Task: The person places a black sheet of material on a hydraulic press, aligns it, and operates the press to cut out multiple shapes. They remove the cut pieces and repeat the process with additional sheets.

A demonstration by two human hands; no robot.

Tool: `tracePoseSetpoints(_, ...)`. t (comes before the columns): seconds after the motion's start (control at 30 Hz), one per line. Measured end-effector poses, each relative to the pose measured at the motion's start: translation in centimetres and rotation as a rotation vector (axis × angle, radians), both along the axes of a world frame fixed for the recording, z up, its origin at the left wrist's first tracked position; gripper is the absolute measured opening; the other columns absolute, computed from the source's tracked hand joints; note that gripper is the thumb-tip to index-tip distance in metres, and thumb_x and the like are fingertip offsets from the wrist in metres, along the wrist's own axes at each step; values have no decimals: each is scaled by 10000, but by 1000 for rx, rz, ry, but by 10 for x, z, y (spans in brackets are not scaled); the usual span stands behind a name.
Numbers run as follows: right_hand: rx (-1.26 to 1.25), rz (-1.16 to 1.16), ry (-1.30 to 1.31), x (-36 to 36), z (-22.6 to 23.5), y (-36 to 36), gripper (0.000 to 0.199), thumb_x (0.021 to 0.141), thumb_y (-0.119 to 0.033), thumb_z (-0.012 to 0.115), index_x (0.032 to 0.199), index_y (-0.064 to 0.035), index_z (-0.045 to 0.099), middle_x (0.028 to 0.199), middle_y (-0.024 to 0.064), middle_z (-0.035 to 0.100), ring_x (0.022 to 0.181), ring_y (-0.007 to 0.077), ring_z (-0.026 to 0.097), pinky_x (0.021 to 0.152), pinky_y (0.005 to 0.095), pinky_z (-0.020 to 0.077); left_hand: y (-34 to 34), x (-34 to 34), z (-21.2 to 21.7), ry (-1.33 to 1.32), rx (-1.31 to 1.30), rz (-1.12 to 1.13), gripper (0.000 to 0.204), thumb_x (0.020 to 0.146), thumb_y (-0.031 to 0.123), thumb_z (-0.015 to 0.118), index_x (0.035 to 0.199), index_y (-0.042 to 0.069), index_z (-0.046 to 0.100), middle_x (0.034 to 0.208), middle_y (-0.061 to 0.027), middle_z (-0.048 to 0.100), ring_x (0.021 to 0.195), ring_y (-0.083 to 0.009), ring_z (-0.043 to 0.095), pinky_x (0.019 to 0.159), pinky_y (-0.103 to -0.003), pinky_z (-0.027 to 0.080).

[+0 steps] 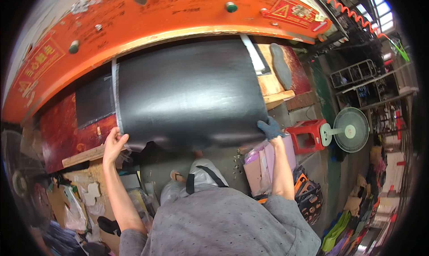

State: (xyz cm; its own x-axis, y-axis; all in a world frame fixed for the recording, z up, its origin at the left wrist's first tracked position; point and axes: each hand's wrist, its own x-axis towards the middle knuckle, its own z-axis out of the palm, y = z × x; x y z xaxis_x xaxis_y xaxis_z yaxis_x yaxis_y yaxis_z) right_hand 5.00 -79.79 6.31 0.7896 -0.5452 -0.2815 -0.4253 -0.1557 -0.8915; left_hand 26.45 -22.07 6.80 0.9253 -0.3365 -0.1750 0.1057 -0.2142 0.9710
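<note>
A wide, glossy black sheet [187, 95] lies in front of me, its far part reaching under the orange machine beam. At its near left corner, my left hand [115, 144] is bare and closed, with the thumb and fingers pinching the edge. My right hand [271, 129] wears a dark blue-grey glove and grips the near right corner. Between the hands the near edge sags over the front of the work surface. A pale strip [115, 95] runs along the sheet's left side. Part of my gripping fingers is hidden by the sheet.
The orange machine beam [178, 17] spans the far side. A smaller black sheet [94, 99] lies left on the red surface [60, 140]. A grey sole-shaped piece [281, 66] rests on a wooden board at right. Beyond are a red stool [306, 137] and a fan [351, 130].
</note>
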Motion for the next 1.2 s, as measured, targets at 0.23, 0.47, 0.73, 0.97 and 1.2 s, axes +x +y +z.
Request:
tracePoseSetpoints(0.23,-68,-241,-53,-3,71,31,295,786,-177,667,1016,8,679,886,21,636,803,128,541,755,291,441,-24,-26,24,-154,-43,291,104,872,94,681,896,42,593,744,62,532,678,-24,449,630,-183,384)
tracePoseSetpoints(0.47,-392,-182,53,154,90,-8,429,753,-367,621,965,2,677,795,87,629,722,174,545,663,343,443,-56,121,38,-387,294,573,286,847,233,711,1032,30,633,806,-38,665,784,-105,604,724,-248,461)
tracePoseSetpoints(0.73,-325,-29,-259,258,62,-66,466,842,-287,661,1205,0,603,980,92,646,847,183,572,755,307,458,-37,131,36,-601,158,604,510,891,284,677,1298,15,529,1228,-178,606,1097,-227,603,949,-337,462)
tracePoseSetpoints(0.97,-358,-72,250,128,45,-38,676,774,-464,693,1221,33,597,1228,204,615,1159,287,576,974,374,432,-14,-20,25,218,62,409,375,993,376,499,1110,48,636,846,17,617,647,-45,543,507,-181,398)
tracePoseSetpoints(1.2,-104,-29,59,115,48,-22,521,761,-318,731,1106,60,638,955,128,684,852,191,613,753,329,484,-56,-10,45,85,-117,341,224,1009,259,492,1129,79,547,588,32,461,438,-32,396,383,-174,312)
